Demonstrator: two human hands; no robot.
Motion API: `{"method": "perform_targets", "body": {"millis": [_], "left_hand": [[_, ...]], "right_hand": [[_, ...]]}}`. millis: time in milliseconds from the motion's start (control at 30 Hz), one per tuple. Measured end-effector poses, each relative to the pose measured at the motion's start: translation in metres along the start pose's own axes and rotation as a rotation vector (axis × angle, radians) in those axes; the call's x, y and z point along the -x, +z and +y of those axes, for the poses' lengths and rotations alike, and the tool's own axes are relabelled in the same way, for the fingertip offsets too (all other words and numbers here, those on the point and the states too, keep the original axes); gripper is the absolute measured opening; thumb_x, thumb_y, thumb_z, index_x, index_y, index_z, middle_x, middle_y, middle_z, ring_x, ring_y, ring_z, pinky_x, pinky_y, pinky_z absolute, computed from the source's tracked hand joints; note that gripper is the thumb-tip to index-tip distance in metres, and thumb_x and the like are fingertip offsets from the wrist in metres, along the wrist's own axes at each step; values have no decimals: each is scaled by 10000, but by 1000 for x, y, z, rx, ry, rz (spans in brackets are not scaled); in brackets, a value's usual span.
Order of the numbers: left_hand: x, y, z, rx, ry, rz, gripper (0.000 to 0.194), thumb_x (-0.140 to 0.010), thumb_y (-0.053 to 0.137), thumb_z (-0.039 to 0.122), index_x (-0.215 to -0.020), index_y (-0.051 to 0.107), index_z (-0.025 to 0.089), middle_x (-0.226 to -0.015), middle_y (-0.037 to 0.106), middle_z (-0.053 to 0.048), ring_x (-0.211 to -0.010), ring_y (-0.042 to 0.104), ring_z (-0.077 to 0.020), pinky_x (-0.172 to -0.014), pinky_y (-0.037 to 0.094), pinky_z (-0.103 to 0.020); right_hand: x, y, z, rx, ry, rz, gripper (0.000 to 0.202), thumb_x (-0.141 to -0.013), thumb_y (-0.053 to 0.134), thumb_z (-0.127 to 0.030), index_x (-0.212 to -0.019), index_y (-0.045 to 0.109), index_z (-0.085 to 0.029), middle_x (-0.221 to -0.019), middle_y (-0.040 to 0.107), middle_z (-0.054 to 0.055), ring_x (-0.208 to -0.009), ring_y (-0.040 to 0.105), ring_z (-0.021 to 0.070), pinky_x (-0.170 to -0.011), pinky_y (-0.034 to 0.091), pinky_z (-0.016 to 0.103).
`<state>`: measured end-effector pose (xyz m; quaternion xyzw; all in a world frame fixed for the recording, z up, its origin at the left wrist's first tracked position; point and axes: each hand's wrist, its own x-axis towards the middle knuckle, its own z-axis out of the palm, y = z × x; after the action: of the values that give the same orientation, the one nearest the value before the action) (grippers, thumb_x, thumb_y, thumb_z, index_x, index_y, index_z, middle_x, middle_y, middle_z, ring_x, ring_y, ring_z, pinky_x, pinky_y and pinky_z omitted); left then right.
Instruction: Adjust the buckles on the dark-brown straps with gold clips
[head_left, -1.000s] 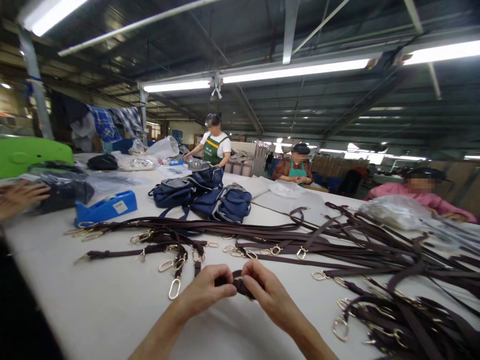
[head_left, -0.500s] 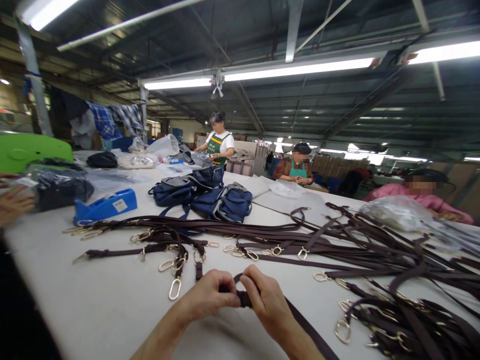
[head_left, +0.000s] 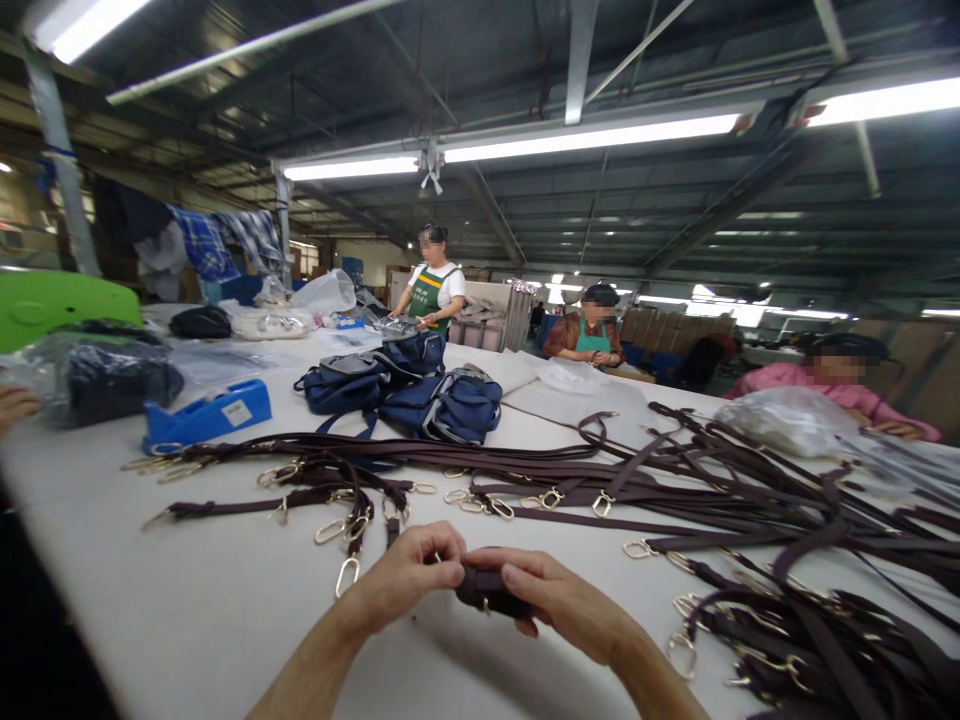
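Note:
Both of my hands grip one dark brown strap [head_left: 487, 588] above the near part of the table. My left hand [head_left: 409, 578] pinches its left end between thumb and fingers. Around the right side of the folded part, my right hand [head_left: 551, 590] is closed, thumb on the near face and fingers behind. A small gold-coloured metal piece shows on the lower edge of the strap. Just beyond my hands lie several more brown straps [head_left: 420, 455] with gold-coloured oval rings and clasps. A tangled heap of such straps [head_left: 825, 630] lies to the right.
Navy blue bags [head_left: 442, 400] sit mid-table, with a blue tape dispenser [head_left: 210, 415] to their left. A plastic-wrapped black item [head_left: 112, 375] lies at the left, near another person's hand [head_left: 16, 403]. Clear plastic bags [head_left: 795, 420] lie at the right. Several co-workers are around the table.
The strap has been turned and bunched between my hands, and its metal piece now shows. My right hand has rolled over, its fingers now extending behind the strap. The wrapped black item shifted slightly.

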<state>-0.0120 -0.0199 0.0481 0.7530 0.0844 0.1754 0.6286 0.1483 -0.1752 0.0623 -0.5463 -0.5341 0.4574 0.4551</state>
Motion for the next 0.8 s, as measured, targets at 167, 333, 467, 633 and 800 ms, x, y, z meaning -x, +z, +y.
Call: {"method": "perform_targets", "body": {"millis": [167, 333, 467, 633, 800], "left_hand": [[-1, 2, -1, 12, 0, -45, 131, -662, 618, 249, -629, 528, 159, -803, 541, -3, -760, 461, -137, -692, 337, -254], [-1, 5, -1, 1, -16, -21, 115, -659, 596, 264, -674, 563, 155, -789, 540, -7, -750, 444, -140, -696, 334, -263], [-1, 2, 0, -88, -10, 6, 126, -659, 567, 285, -690, 577, 163, -791, 540, -13, -749, 443, -149, -693, 334, -265], [-1, -6, 3, -216, 7, 26, 112, -656, 524, 285, -649, 536, 174, -785, 539, -19, -757, 464, -161, -710, 346, -274], [-3, -12, 4, -344, 1, 60, 78, -657, 482, 257, -656, 516, 187, -748, 530, -8, -747, 473, -164, -723, 363, -275]], "right_hand": [[-11, 8, 10, -81, -70, 95, 478, -808, 625, -568, -1093, 700, -192, -799, 624, 37, -627, 497, 119, -575, 383, 246], [-22, 16, 13, 181, -134, 343, 380, -784, 653, -534, -800, 669, -154, -569, 450, -49, -534, 381, 96, -501, 296, 235], [-19, 12, 11, 188, -77, 365, 499, -833, 509, -628, -717, 630, -157, -569, 448, -38, -526, 393, 106, -483, 296, 239], [-13, -7, 12, 222, -45, 541, 598, -836, 368, -718, -713, 602, -181, -542, 365, -56, -483, 383, 123, -464, 322, 253], [-13, -27, 25, 450, -61, 736, 514, -840, 414, -682, -627, 493, -221, -546, 362, -47, -544, 386, 148, -521, 311, 273]]}}
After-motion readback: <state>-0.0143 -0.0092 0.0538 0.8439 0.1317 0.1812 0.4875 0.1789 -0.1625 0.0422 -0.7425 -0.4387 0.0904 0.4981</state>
